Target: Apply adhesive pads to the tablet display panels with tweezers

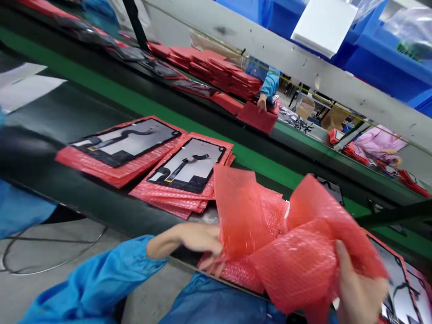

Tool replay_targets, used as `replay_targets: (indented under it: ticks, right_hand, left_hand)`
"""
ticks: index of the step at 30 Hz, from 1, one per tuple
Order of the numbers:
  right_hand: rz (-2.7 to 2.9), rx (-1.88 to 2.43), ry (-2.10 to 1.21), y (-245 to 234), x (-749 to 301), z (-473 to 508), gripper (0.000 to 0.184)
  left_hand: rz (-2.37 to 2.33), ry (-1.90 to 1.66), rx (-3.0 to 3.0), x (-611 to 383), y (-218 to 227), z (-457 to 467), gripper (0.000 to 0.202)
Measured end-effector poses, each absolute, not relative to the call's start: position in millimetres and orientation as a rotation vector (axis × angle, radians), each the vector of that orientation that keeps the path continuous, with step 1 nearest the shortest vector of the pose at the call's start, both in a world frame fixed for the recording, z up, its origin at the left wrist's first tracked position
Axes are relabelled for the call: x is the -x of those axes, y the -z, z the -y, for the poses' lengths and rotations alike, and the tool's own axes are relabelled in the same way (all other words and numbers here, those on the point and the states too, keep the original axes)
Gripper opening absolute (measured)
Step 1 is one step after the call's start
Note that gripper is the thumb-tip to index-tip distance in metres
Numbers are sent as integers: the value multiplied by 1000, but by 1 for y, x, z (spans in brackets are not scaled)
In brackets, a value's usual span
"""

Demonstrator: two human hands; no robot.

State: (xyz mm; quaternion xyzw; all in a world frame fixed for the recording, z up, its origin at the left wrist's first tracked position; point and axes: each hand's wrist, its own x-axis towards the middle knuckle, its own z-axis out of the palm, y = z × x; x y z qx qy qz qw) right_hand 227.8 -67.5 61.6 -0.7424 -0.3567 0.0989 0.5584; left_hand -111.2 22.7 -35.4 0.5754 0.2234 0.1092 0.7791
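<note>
Head view: red bubble wrap (297,265), translucent, glossy, finely dimpled, bunched in angular folds at the near edge of the dark table (135,216). Right hand (361,290) grips its right side, thumb on top. Left hand (202,243) at its left side, blurred; cannot tell whether gripping. Further left: 2 stacks of flat red pouches (180,200), each topped by 1 smooth grey rectangular screen (194,171), black-edged.

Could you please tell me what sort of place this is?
Probably a factory assembly or packing line: flat panels lie on red bubble-wrap sheets beside a long green strip, with blue bins above.
</note>
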Motion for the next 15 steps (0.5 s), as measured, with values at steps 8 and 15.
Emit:
replay_targets:
  ticks: [8,15]
  right_hand:
    - [1083,1718,-122,-74,-205,32,40]
    - [1687,1537,-382,3,-159,-40,28]
  left_hand:
    - [-449,295,-1327,115,48,-7,40]
    - [-1353,-647,-1643,128,36,-18,48]
